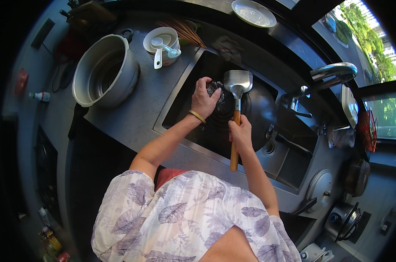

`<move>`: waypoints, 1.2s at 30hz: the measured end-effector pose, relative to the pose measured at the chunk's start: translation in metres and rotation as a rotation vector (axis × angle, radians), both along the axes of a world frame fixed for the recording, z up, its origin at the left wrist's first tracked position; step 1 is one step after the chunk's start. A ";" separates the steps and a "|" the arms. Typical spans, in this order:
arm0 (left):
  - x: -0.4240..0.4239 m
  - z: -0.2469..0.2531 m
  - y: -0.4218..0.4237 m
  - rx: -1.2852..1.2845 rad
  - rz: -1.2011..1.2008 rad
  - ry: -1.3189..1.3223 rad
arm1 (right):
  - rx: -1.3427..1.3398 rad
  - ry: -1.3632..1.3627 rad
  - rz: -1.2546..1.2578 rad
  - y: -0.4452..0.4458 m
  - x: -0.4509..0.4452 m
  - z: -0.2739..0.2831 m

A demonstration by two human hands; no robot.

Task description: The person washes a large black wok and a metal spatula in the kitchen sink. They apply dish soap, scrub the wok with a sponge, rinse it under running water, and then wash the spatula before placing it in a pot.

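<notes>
My left hand [204,101], with a gold-coloured bracelet at the wrist, has its curved fingers around a steel-wool scrubber [220,95] over the sink [185,88]. In my right hand [242,131] is the wooden handle of a wok spatula [238,82]. Its broad metal blade points away from me, just right of the scrubber and apart from it. Below both hands a large dark wok [263,108] rests in the sink, its black handle [293,145] reaching to the right. My hands and the spatula hide part of the wok.
Left of the sink stand a deep metal pot [103,72] and stacked bowls [162,39] with spoons on top. Chopsticks [185,31] lie behind them. The faucet [332,73] arches at the right. A plate [253,13] sits on the back ledge; a pot lid [320,188] lies front right.
</notes>
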State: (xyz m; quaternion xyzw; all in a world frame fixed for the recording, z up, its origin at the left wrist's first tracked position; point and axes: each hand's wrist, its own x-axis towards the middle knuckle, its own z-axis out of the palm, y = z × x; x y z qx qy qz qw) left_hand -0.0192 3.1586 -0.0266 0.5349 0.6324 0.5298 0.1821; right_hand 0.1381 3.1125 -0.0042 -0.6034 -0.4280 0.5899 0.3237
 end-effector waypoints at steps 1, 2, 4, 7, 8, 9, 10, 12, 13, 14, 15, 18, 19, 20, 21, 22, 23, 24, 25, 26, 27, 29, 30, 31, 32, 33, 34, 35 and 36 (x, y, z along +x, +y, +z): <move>-0.005 0.005 0.002 0.040 -0.013 0.017 | 0.014 -0.028 0.022 -0.004 -0.001 -0.001; -0.006 0.010 0.006 0.142 -0.080 0.036 | 0.028 -0.056 0.044 -0.007 -0.001 -0.002; 0.003 0.020 0.011 0.281 -0.179 0.079 | 0.087 -0.126 0.057 -0.013 -0.001 -0.012; 0.019 0.018 0.011 0.259 -0.331 0.253 | 0.438 -0.338 0.147 -0.022 -0.004 -0.017; 0.023 0.014 0.012 0.212 -0.337 0.295 | 0.359 -0.319 0.139 -0.026 -0.005 -0.012; 0.021 0.010 0.016 0.189 -0.354 0.294 | 0.367 -0.349 0.148 -0.027 -0.003 -0.009; 0.017 0.004 0.024 0.163 -0.376 0.293 | 0.372 -0.378 0.152 -0.031 -0.001 -0.007; 0.008 0.000 0.042 0.073 -0.350 0.319 | 0.387 -0.418 0.168 -0.038 0.004 -0.007; 0.001 0.011 0.049 0.010 -0.311 0.227 | 0.392 -0.430 0.175 -0.043 0.007 -0.010; -0.012 0.004 0.060 -0.014 -0.342 0.098 | 0.403 -0.436 0.186 -0.046 0.007 -0.012; -0.020 -0.003 0.066 -0.038 -0.372 -0.031 | 0.393 -0.431 0.181 -0.048 0.006 -0.015; 0.002 0.004 0.049 0.107 -0.306 0.237 | 0.330 -0.434 0.175 -0.044 0.004 -0.021; 0.013 0.004 0.039 0.147 -0.259 0.369 | 0.361 -0.466 0.210 -0.043 0.003 -0.021; 0.019 0.008 0.033 0.143 -0.367 0.327 | 0.395 -0.502 0.246 -0.042 0.003 -0.020; 0.024 0.009 0.029 0.147 -0.406 0.412 | 0.429 -0.538 0.281 -0.041 0.003 -0.021; 0.022 0.009 0.036 0.041 -0.417 0.508 | 0.510 -0.599 0.291 -0.043 0.003 -0.025; 0.015 0.005 0.042 -0.077 -0.422 0.599 | 0.499 -0.610 0.303 -0.045 0.002 -0.024; 0.007 -0.004 0.051 -0.088 -0.340 0.548 | 0.488 -0.621 0.316 -0.046 0.001 -0.023; -0.007 -0.010 0.063 -0.128 -0.310 0.522 | 0.480 -0.632 0.328 -0.048 0.000 -0.020; -0.015 -0.012 0.067 -0.178 -0.263 0.469 | 0.494 -0.649 0.337 -0.051 0.001 -0.021; -0.020 -0.012 0.070 -0.228 -0.216 0.415 | 0.492 -0.668 0.344 -0.051 0.002 -0.020; -0.019 -0.016 0.070 -0.197 -0.172 0.248 | 0.475 -0.692 0.362 -0.054 0.001 -0.017; -0.020 -0.019 0.072 -0.181 -0.149 0.164 | 0.452 -0.699 0.370 -0.054 0.002 -0.015; -0.029 -0.032 0.083 -0.153 -0.060 0.189 | 0.453 -0.683 0.354 -0.055 0.001 -0.014; -0.036 -0.032 0.089 -0.201 -0.040 0.137 | 0.450 -0.678 0.332 -0.055 0.004 -0.012; -0.045 -0.033 0.092 -0.248 -0.018 0.086 | 0.448 -0.673 0.311 -0.055 0.007 -0.011; -0.055 -0.037 0.093 -0.284 -0.015 0.006 | 0.434 -0.685 0.276 -0.053 0.012 -0.012; -0.060 -0.041 0.090 -0.254 0.033 0.007 | 0.389 -0.666 0.229 -0.052 0.016 -0.011; -0.062 -0.045 0.084 -0.227 0.046 -0.055 | 0.374 -0.598 0.188 -0.049 0.019 -0.013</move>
